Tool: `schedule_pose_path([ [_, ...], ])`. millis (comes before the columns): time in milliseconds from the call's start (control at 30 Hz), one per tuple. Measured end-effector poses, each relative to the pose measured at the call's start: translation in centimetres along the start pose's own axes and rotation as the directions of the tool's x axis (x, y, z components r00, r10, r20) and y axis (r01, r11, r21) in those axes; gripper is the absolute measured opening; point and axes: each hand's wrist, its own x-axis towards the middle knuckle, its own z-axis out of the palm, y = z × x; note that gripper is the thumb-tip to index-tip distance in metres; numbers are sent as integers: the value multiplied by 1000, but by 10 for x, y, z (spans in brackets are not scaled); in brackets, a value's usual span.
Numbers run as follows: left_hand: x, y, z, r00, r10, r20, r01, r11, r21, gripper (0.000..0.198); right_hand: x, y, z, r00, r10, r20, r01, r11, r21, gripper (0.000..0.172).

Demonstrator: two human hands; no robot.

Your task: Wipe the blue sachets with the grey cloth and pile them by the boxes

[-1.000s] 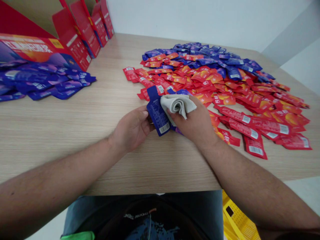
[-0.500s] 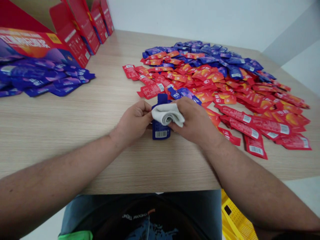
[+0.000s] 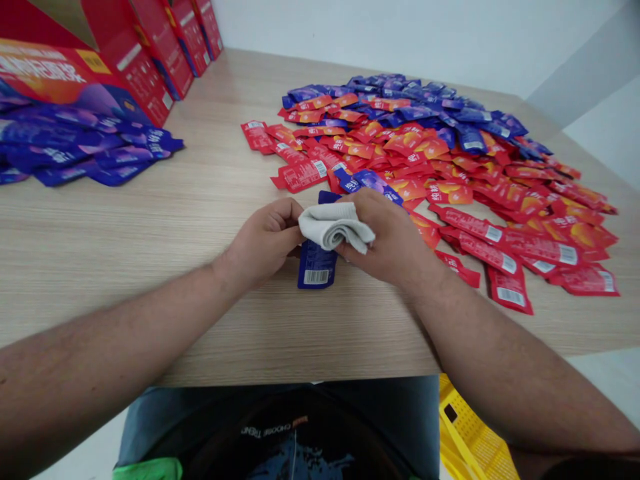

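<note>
Gripping blue pouch under cloth, open tabletop leftward, front edge near

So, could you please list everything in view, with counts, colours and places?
Held pouch: one, dark blue, between the hands
Cloth: one, pale grey, folded, over the held pouch
Loose pouch: one, blue, just beyond the right hand
Red pouches: many, red-orange, right half of table
Far pouches: many, blue, behind the red ones
Left pouches: several, blue, beside the boxes
Boxes: apparently four, mostly red, far left
Table: one, light wood-grain, under all these
Wall: white, behind the table
Basket: one, yellow, lower right
Shirt: one, black, printed, bottom centre
Left hand: one, bare, its grip on the held pouch
Right hand: one, bare, its grip on the cloth
</note>
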Motion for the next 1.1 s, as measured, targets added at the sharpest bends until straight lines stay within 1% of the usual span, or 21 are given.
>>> schedule_pose_path([
  [67,1,-1,0,1000,6,-10,-6,1000,4,19,0,1,1,1000,18,2,-18,1000,-9,22],
  [133,1,-1,-1,1000,12,-25,-12,1000,-12,17,0,2,2,998,62,-32,-63,997,-48,21],
  [167,2,-1,-1,1000,12,-28,-13,1000,-21,16,0,2,3,998,58,-36,-60,997,-48,20],
  [267,2,-1,-1,1000,10,-8,-10,1000,-29,18,0,1,3,1000,-14,-2,14,1000,16,21],
  [300,2,-1,-1,1000,15,-6,-15,999,-30,18,0,1,3,1000,-20,-3,20,1000,23,21],
  [400,2,0,-1,999,31,-29,-33,998,-57,18,0,1,2,998,35,-56,-37,999,-35,20],
  [433,2,0,-1,999,26,-36,-28,997,-70,18,0,1,2,998,33,-59,-36,999,-40,19],
  [533,1,2,1,999,-18,-29,16,997,-80,20,0,1,1,1000,-27,-5,27,999,21,19],
  [567,1,2,1,999,-30,-29,27,996,-81,20,0,1,2,1000,-27,1,27,999,30,20],
  [667,2,2,1,998,-44,-40,39,993,-114,20,0,1,1,998,52,-41,-53,998,-32,19],
  [700,2,2,1,998,-47,-40,42,992,-122,19,0,1,1,997,58,-47,-60,997,-43,18],
  [833,2,2,1,999,-32,-25,30,995,-95,19,-1,1,2,1000,-12,-4,12,1000,2,18],
  [933,2,2,0,999,-34,-40,29,994,-108,18,-1,0,2,998,54,-44,-56,997,-44,18],
  [967,2,2,0,998,-42,-44,37,993,-109,18,-1,0,2,997,59,-45,-61,997,-46,17],
  [1100,2,2,1,998,-52,-37,49,996,-80,18,-1,-1,2,1000,-12,10,12,1000,17,19],
])
